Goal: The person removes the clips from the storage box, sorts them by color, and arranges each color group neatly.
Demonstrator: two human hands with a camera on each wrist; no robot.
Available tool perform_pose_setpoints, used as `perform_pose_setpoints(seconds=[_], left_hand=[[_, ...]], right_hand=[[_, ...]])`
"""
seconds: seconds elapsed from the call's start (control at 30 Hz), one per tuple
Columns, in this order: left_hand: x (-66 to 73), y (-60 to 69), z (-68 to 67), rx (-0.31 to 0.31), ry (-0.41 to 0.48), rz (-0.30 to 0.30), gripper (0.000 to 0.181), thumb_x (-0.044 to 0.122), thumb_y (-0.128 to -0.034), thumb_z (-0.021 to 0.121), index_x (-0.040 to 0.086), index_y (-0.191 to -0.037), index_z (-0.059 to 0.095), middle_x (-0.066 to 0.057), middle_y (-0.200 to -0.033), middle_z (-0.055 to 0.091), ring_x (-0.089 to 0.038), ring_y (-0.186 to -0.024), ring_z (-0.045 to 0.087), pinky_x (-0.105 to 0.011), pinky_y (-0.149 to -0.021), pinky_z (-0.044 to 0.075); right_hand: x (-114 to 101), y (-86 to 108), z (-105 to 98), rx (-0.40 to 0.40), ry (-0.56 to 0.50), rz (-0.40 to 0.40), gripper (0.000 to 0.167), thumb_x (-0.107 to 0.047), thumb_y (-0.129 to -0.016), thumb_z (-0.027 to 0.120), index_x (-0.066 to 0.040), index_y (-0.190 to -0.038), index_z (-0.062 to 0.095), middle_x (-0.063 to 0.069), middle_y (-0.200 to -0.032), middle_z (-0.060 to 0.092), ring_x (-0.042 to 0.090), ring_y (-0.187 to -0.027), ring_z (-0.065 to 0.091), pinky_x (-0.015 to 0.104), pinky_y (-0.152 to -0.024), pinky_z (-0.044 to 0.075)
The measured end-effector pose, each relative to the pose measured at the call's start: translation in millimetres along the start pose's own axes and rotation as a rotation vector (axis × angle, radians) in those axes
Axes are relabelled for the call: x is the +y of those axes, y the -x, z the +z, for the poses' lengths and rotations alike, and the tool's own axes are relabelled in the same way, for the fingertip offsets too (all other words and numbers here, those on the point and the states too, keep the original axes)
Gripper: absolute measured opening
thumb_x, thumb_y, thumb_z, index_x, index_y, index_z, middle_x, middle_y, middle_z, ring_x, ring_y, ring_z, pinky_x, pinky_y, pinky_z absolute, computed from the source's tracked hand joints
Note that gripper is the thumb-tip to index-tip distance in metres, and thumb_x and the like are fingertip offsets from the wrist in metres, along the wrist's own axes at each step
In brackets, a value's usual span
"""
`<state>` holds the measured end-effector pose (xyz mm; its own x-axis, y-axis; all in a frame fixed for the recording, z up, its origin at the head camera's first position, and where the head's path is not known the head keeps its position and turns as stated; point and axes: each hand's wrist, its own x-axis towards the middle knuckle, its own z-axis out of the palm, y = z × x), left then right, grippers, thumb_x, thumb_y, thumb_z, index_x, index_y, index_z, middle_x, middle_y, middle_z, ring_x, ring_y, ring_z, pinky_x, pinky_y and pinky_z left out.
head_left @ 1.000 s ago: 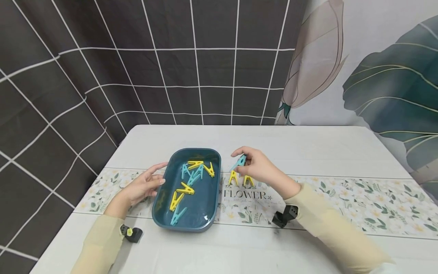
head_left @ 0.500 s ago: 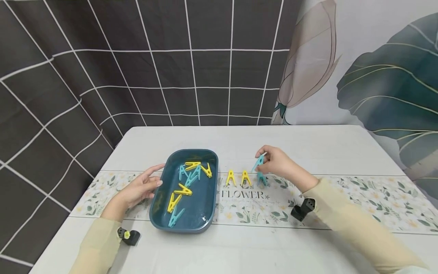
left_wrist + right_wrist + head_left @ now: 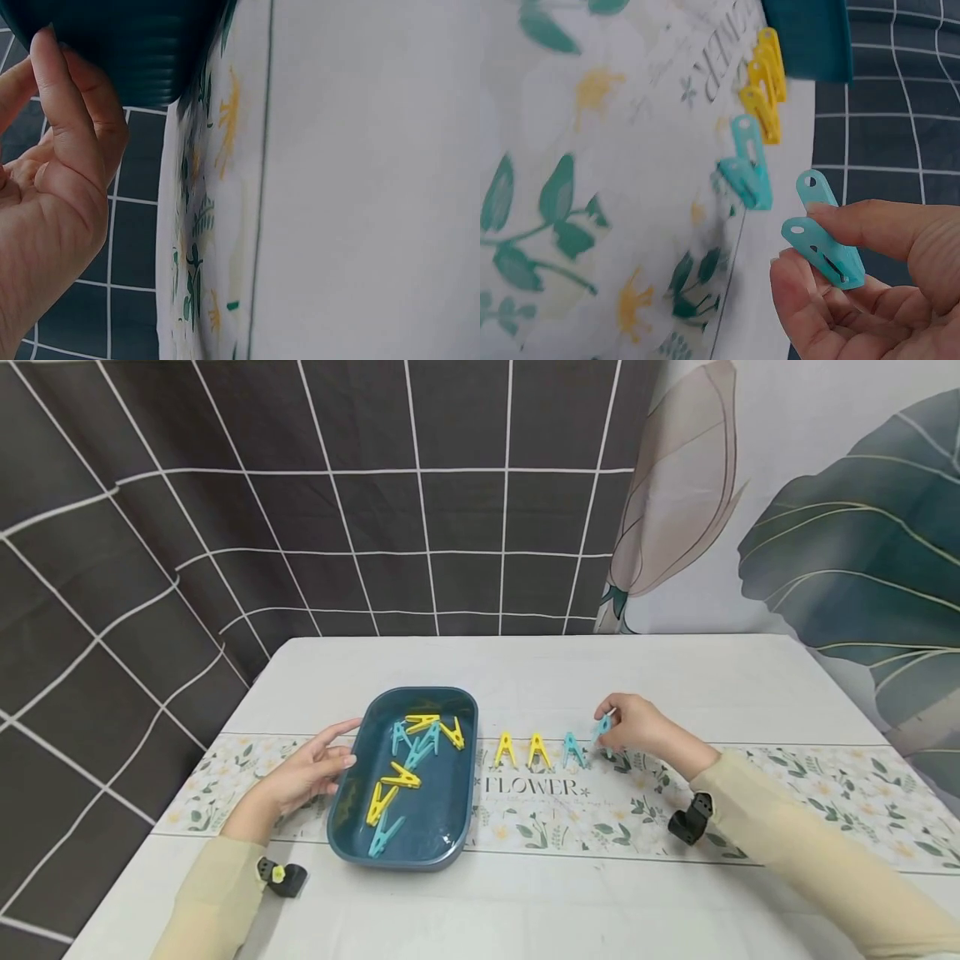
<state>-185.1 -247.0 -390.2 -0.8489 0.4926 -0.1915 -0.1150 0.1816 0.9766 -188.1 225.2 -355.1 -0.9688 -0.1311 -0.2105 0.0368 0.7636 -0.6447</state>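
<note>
My right hand (image 3: 639, 727) pinches a light-blue clothespin (image 3: 823, 251) between thumb and fingers, a little above the table. Just left of it a second light-blue clothespin (image 3: 573, 750) stands on the table, handles down. Two yellow clothespins, a nearer yellow one (image 3: 538, 751) and a farther-left yellow one (image 3: 506, 749), stand in the same row. My left hand (image 3: 307, 774) rests against the left side of a dark-blue plastic basin (image 3: 450, 847), its fingers relaxed. Several yellow and light-blue clothespins (image 3: 402, 776) lie loose in the basin.
The white table (image 3: 555, 902) has a floral printed band with the word FLOWER in front of the row. A dark grid-patterned curtain (image 3: 375, 510) hangs behind and to the left. A leaf-printed cloth (image 3: 697, 585) hangs at the back right.
My right hand has moved right, past the yellow clothespins, with a light-blue clothespin in its fingers. Another light-blue one now stands uncovered in the row. The left hand stays at the basin.
</note>
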Motion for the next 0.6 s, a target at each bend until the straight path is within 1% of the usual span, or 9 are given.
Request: perform_pose_setpoints(seconds=[0.27,0.37,0.5,0.6], left_hand=[[-2.3,0.4,-1.0,-0.007,0.017,0.005,0.065,0.009,-0.0968,0.053,0.012,-0.151,0.017,0.005,-0.101,0.066,-0.005,-0.076,0.062,-0.018,-0.059,0.052],[-2.8,0.8,-1.3,-0.017,0.023,0.013,0.065,0.008,-0.0969,0.052,0.012,-0.151,0.017,0.005,-0.102,0.066,-0.005,-0.076,0.062,-0.018,-0.058,0.052],[-2.4,1.0,-1.8,-0.025,0.027,0.023,0.065,0.008,-0.097,0.052,0.011,-0.151,0.016,0.004,-0.103,0.066,-0.004,-0.076,0.062,-0.017,-0.058,0.052],[-1.9,0.8,-2.0,-0.024,0.024,0.025,0.065,0.008,-0.0971,0.052,0.011,-0.151,0.016,0.004,-0.102,0.066,-0.004,-0.075,0.061,-0.017,-0.058,0.052]], right_hand=[[11.8,-3.0,0.8,-0.032,0.053,-0.001,0.043,-0.002,-0.076,0.072,0.01,-0.114,0.057,0.006,-0.077,0.046,0.014,-0.062,0.053,0.026,-0.057,0.047],[15.1,-3.8,2.5,-0.036,0.087,0.006,0.044,-0.003,-0.074,0.073,0.01,-0.113,0.058,0.008,-0.08,0.049,0.015,-0.065,0.052,0.026,-0.059,0.047],[18.7,-4.8,4.2,-0.039,0.14,0.005,0.044,-0.004,-0.07,0.076,0.009,-0.109,0.06,0.011,-0.084,0.054,0.018,-0.072,0.053,0.029,-0.065,0.05],[20.2,-6.2,4.5,-0.045,0.152,0.002,0.042,-0.004,-0.069,0.077,0.008,-0.107,0.06,0.01,-0.085,0.055,0.019,-0.075,0.052,0.031,-0.068,0.049]])
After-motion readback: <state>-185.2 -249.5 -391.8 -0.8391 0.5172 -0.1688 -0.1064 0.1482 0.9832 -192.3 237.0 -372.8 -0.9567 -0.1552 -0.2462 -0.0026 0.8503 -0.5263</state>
